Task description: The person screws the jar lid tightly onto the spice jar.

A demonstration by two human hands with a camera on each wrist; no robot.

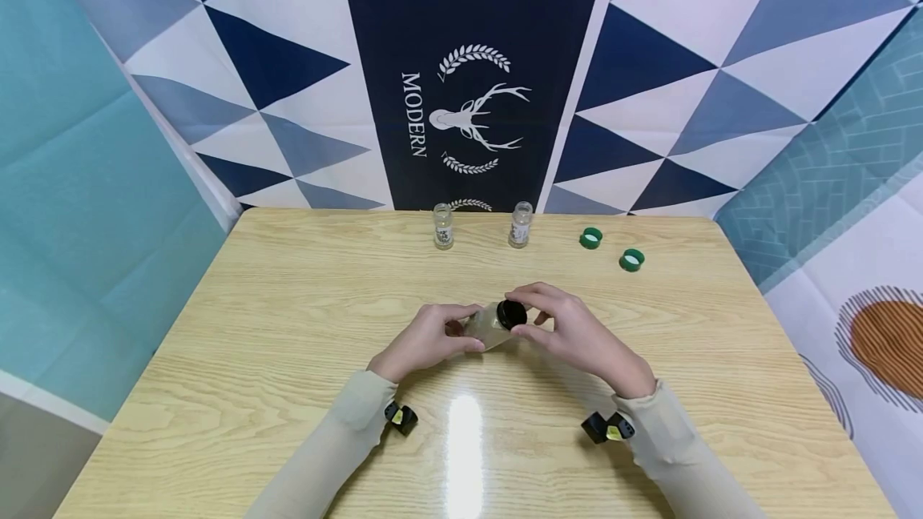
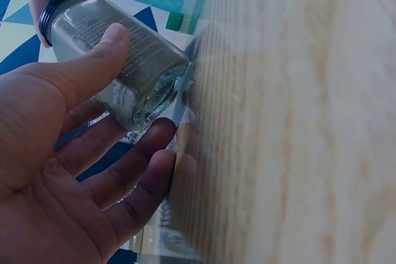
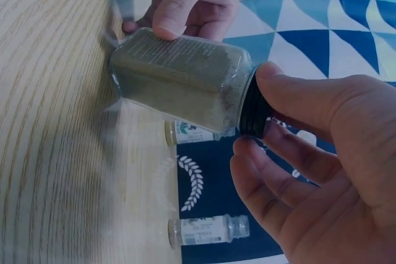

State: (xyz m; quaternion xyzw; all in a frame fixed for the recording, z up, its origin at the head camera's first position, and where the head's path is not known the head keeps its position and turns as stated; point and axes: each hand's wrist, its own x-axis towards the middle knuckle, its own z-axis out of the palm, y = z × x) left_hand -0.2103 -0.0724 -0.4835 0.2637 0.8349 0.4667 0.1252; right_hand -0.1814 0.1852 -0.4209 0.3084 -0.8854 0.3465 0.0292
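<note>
A square glass spice jar (image 1: 486, 330) of greyish-beige powder leans at a slant over the middle of the table, its base low by the tabletop in the right wrist view. My left hand (image 1: 425, 338) holds the body between thumb and fingers, with the thumb (image 2: 102, 57) across the printed side. At the other end, my right hand (image 1: 577, 333) pinches the black screw lid (image 3: 252, 106) with thumb and fingers. The lid sits on the jar's mouth. Some right fingers curl loosely below it.
Two small uncapped glass bottles, one at left (image 1: 443, 228) and one at right (image 1: 520, 226), stand at the table's back edge. To their right lie two green caps, one farther back (image 1: 590, 239) and one nearer (image 1: 631, 261). A patterned cloth (image 1: 303, 62) hangs behind the wooden table (image 1: 288, 303).
</note>
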